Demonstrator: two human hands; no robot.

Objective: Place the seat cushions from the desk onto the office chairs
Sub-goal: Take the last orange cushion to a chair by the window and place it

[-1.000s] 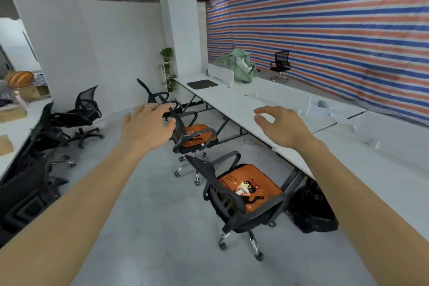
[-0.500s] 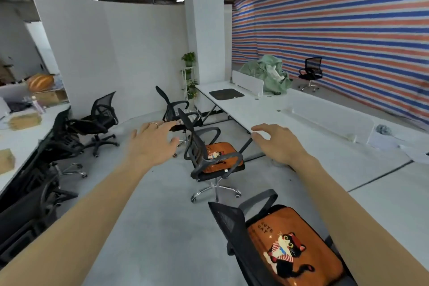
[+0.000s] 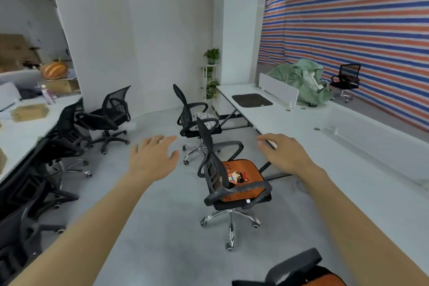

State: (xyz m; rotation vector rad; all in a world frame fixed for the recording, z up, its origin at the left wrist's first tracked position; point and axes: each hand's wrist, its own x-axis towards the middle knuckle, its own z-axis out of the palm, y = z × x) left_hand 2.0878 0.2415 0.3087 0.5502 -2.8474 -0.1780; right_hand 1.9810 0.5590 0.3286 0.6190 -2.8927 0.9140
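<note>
With both hands empty and one dark seat cushion (image 3: 252,100) lying flat on the white tabletop (image 3: 299,123) at about 1 o'clock, well ahead, the step in hand looks like walking over to fetch it. To do it well: pass left of the near office chair (image 3: 228,179), which already carries an orange cat cushion (image 3: 241,179), reach across the tabletop edge, pinch the dark cushion at two opposite sides so it doesn't fold, then carry it to a bare seat. The far chair (image 3: 195,112) at 12 o'clock already seems to hold a pale patterned cushion (image 3: 202,117); hard to be sure at this size. Bare black chairs at 9–10 o'clock, e.g. the mesh chair (image 3: 109,114), look like the likely targets. Another orange cushion (image 3: 325,278) shows on a chair at 5 o'clock, bottom edge. Left hand (image 3: 153,160): arm stretched forward, palm down, fingers spread and holding nothing, a ring (image 3: 155,139) on one finger. Right hand (image 3: 283,155): arm also out, palm down, fingers loosely curled but open, gripping nothing, hovering near the tabletop's front edge. Neither hand touches a chair or cushion.
</note>
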